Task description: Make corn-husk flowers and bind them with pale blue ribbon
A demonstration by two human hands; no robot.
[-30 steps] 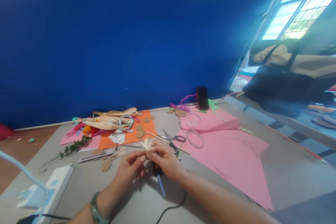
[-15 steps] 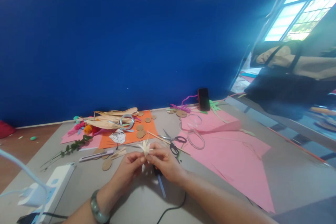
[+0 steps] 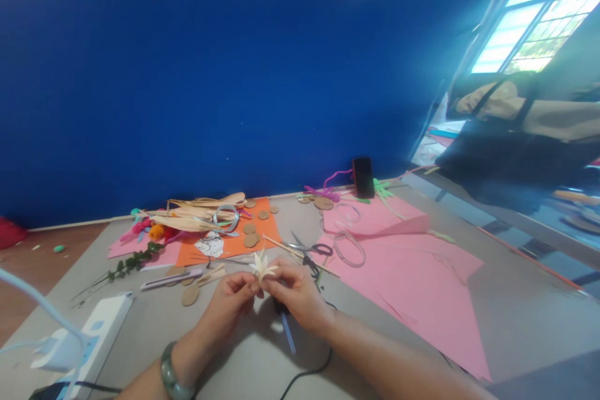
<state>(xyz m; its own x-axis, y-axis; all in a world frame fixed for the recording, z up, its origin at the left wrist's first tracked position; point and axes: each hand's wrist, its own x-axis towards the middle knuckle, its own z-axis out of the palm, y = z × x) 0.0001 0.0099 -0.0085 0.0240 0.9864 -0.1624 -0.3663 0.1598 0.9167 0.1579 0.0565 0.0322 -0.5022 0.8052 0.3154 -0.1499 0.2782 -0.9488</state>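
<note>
A small cream-coloured flower with pointed petals (image 3: 262, 264) stands upright between my two hands, above the grey table. My left hand (image 3: 234, 295) pinches its base from the left, thumb against fingers. From the other side my right hand (image 3: 296, 292) is closed on the same base, its fingertips close to those of the left. Under the right hand a dark tool with a pale blue-white stick (image 3: 289, 332) is partly hidden; it looks like a glue gun. Just beyond the right hand lie scissors (image 3: 312, 251) and a thin wooden stick (image 3: 281, 242).
Pink paper (image 3: 412, 294) covers the right side. Orange paper (image 3: 239, 244) carries cardboard discs and dried husks (image 3: 197, 215). A utility knife (image 3: 171, 279), a leafy sprig (image 3: 134, 262) and a white power strip (image 3: 105, 337) are left. A phone (image 3: 363, 177) leans on the blue partition (image 3: 225, 87).
The flower has turned slightly in my fingers, and its petals look more spread towards the right. Both hands stay in nearly the same place.
</note>
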